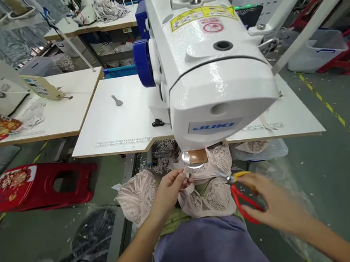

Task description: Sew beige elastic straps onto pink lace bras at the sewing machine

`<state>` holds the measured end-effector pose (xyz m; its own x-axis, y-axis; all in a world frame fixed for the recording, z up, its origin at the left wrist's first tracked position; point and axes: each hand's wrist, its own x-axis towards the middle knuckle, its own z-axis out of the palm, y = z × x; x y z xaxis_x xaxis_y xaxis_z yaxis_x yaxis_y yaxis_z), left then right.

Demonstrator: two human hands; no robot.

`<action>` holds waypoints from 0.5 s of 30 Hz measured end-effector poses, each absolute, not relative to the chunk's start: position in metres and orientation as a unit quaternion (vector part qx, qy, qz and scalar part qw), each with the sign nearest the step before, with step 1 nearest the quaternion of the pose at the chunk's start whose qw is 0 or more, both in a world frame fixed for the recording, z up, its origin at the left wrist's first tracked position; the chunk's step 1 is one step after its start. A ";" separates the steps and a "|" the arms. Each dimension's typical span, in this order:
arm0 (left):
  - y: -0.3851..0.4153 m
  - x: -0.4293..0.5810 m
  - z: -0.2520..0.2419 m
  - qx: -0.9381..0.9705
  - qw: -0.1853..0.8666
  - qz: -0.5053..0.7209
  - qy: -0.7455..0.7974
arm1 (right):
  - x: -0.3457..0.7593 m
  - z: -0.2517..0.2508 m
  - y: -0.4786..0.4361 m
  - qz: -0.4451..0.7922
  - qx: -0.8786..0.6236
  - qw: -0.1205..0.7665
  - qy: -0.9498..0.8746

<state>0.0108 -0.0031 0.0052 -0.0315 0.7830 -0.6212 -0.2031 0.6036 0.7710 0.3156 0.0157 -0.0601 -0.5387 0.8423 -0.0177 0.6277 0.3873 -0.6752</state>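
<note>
White glossy casing makes up the machine, whose rounded head juts out over the work and hides part of it. Below spreads the table, flat and smooth, a ruler running along its front edge. Left of it, low over the green floor, is the stool, hard red plastic with a rounded hole. Under the table's right side a clear tray holds some lace. Beige and openwork, with domed cups, the bras lie above the lap, between the hands and up under the machine's head; more lace is bunched left of the left hand. That hand's thumb and forefinger pinch a narrow, soft strap. The right hand, blurred, has its fingers closed around red-and-yellow scissors; whether the blades are parted I cannot tell. Tiny pale scraps litter the trough below the table's cut-out.
</note>
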 end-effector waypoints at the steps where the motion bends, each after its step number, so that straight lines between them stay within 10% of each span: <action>1: -0.003 0.011 0.009 0.243 0.658 0.372 0.608 | 0.306 -0.059 0.001 0.332 -0.437 0.161 -0.820; 15: -0.002 0.018 0.016 0.360 0.601 0.284 0.655 | 0.241 -0.034 0.011 0.405 -0.368 0.249 -0.799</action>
<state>0.0175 -0.0016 0.0156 -0.0183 0.8131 -0.5818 0.1306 0.5789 0.8049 0.2411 0.0113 -0.0345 -0.6042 0.7906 0.0996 0.3865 0.4001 -0.8310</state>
